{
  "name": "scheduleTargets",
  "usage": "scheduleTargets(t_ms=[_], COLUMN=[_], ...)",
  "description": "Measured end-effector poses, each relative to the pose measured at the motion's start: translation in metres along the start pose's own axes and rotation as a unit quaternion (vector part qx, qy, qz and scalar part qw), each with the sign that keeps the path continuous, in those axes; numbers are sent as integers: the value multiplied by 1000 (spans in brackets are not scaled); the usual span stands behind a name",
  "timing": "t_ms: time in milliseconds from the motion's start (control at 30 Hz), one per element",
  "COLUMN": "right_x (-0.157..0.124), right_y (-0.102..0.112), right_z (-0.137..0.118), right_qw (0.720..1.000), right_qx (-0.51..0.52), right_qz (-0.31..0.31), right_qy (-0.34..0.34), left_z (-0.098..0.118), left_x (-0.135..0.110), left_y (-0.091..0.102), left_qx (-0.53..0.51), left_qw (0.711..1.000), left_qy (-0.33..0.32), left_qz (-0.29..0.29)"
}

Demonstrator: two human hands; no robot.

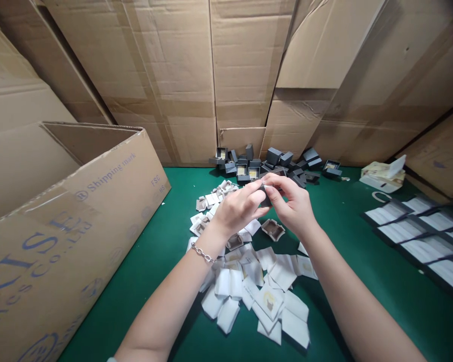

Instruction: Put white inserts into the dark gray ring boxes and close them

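My left hand (238,207) and my right hand (291,203) meet above the green table (154,241), both pinching one small dark box (266,195) between their fingertips. A chain bracelet (203,253) circles my left wrist. Under and in front of my hands lies a heap of small white folded inserts (256,286). One open insert tray (273,229) lies just below my right hand. Behind my hands, a pile of small dark boxes (275,165) rests against the cardboard wall, some of them open.
A big open cardboard carton (71,216) printed with "Shipping mark" stands at the left. Cardboard sheets (241,75) wall off the back. Black trays holding white cards (426,236) lie at the right, with a paper-wrapped bundle (383,176) behind them.
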State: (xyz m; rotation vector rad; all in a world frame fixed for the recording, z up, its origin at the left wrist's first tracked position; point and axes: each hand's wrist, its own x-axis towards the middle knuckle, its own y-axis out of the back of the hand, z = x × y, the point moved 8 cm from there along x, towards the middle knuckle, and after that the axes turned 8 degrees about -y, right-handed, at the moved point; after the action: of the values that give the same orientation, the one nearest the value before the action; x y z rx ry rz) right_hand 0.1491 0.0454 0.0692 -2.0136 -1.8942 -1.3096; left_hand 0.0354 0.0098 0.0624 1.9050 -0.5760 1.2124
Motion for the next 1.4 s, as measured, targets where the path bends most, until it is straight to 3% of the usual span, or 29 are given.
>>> scheduleTargets(t_ms=[400, 633, 900, 1000, 1133, 1200, 1267, 1333, 1400], right_x=[-3, -10, -17, -15, -12, -9, -8, -8, -5], right_y=[3, -11, -26, -31, -35, -24, -1, 22, 33], right_z=[-7, -10, -12, -9, -9, -4, 4, 12, 20], right_qw=[997, 999, 998, 1000, 996, 997, 992, 978, 969], right_qx=[-60, -4, -15, 14, 58, 70, 71, 54, 43], right_qz=[48, 40, 27, -4, -63, -29, 76, 181, 216], right_qy=[18, 20, 49, 22, -9, -35, -64, -87, -116], left_z=[-3, -12, -7, -11, -24, -32, -36, -35, -30], left_x=[-3, -5, 0, -1, -11, -18, -21, -19, -14], left_y=[0, 3, 9, 10, 7, 3, -2, -4, -3], left_qx=[19, 42, 38, 13, -60, -94, -117, -135, -154], left_qw=[1000, 998, 999, 999, 989, 978, 969, 965, 966], left_qy=[10, 26, 8, 37, 127, 180, 216, 221, 202], left_qz=[-17, -37, -1, 11, 38, 45, 43, 42, 48])
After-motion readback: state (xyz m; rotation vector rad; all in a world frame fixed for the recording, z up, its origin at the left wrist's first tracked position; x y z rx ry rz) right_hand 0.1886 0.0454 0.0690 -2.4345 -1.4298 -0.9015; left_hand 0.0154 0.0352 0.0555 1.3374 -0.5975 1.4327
